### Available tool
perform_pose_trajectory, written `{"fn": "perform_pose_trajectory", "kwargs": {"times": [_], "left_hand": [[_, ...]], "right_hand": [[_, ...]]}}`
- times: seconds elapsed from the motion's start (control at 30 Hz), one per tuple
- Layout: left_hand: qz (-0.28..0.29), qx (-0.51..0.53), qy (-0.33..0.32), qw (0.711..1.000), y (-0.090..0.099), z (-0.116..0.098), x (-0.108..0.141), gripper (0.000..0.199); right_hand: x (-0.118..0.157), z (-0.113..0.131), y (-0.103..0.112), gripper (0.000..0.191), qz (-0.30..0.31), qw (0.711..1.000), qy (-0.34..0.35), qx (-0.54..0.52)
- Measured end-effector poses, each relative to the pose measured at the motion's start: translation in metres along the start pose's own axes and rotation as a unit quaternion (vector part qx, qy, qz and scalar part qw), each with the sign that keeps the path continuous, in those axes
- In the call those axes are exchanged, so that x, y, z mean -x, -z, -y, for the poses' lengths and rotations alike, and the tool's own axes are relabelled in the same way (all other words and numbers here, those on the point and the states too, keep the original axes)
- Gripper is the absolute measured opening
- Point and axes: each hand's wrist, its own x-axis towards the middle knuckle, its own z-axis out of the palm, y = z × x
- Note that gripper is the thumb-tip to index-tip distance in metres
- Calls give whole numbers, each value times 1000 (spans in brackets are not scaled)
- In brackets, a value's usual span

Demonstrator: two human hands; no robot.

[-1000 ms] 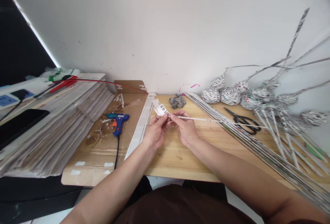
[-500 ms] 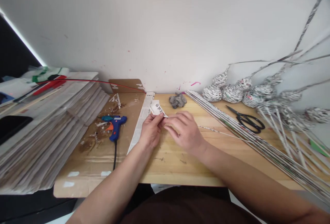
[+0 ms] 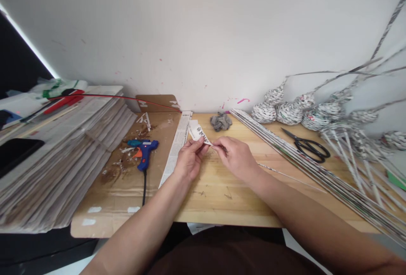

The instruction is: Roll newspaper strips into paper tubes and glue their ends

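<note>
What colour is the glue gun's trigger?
Orange trigger, on a blue glue gun. Head view shows it best.

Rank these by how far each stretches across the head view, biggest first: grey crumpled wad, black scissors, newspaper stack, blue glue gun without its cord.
1. Newspaper stack
2. Black scissors
3. Blue glue gun, cord left out
4. Grey crumpled wad

The tabletop (image 3: pixel 222 207) is smooth, pale-grained wood; the glue gun (image 3: pixel 145 156) looks like smooth blue plastic.
</note>
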Motion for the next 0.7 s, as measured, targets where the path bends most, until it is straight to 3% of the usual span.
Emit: {"fn": "perform_pose_trajectory", "kwargs": {"times": [0.3, 0.7], "left_hand": [[9, 4, -4, 1000, 0, 1, -1, 7], [6, 1, 1, 1000, 0, 1, -2, 14]], "right_hand": [[-1, 2, 2, 13, 15, 999, -10, -41], [0, 2, 2, 12, 31, 999, -26, -20]]}}
